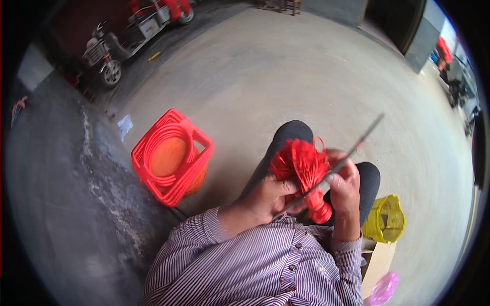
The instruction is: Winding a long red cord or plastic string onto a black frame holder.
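Observation:
Over my lap is a bundle of red cord-like strands [301, 162], loose and bushy at its upper end and gathered into a thick coil at its lower end. My left hand [268, 198] is closed around the bundle's left side, its thumb lying toward the strands. A long, thin dark rod [365, 134] slants across the front of the bundle, from near my left palm up to the right. My right hand [345, 184] pinches the rod between thumb and fingers, close to the red strands. A small red loop stands up beside its fingers. Motion blurs some details.
Left of my knees stands a red plastic frame with rings [172, 158] around an orange round thing. A yellow bucket [386, 219], cardboard [378, 265] and a pink plastic bag [384, 289] are at my right. An electric scooter [125, 43] stands far left, beyond the grey wall [76, 204].

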The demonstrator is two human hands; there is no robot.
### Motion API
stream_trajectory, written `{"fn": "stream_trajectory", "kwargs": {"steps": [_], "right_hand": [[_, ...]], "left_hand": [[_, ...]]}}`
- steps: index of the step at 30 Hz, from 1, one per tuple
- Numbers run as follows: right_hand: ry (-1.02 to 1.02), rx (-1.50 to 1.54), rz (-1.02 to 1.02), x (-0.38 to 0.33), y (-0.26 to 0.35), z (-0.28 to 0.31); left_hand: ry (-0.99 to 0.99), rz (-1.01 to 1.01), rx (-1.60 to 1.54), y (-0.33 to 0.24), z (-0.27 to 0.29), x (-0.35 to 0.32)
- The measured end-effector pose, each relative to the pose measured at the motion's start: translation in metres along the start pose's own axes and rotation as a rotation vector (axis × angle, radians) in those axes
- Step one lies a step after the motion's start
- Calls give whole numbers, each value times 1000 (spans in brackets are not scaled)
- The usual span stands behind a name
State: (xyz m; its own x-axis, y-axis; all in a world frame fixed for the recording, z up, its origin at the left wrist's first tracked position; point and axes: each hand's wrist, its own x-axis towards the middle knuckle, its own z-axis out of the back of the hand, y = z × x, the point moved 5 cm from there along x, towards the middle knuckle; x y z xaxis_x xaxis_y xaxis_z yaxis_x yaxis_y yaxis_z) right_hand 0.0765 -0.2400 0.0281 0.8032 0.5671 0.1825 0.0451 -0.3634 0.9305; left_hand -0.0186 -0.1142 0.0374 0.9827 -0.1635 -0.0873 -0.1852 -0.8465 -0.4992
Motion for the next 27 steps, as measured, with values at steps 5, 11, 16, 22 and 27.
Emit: {"fn": "stream_trajectory", "kwargs": {"steps": [5, 11, 16, 22, 27], "right_hand": [[62, 51, -73, -24, -2, -41], [-198, 287, 144, -7, 15, -7], [-114, 756, 243, -10, 37, 65], [277, 916, 518, -24, 27, 106], [52, 1267, -2, -29, -47, 118]], "left_hand": [[-174, -122, 99, -22, 12, 9], [14, -62, -21, -25, 15, 10], [8, -166, 45, -48, 42, 2], [-51, -201, -7, -57, 53, 1], [46, -92, 9, -60, 56, 4]]}}
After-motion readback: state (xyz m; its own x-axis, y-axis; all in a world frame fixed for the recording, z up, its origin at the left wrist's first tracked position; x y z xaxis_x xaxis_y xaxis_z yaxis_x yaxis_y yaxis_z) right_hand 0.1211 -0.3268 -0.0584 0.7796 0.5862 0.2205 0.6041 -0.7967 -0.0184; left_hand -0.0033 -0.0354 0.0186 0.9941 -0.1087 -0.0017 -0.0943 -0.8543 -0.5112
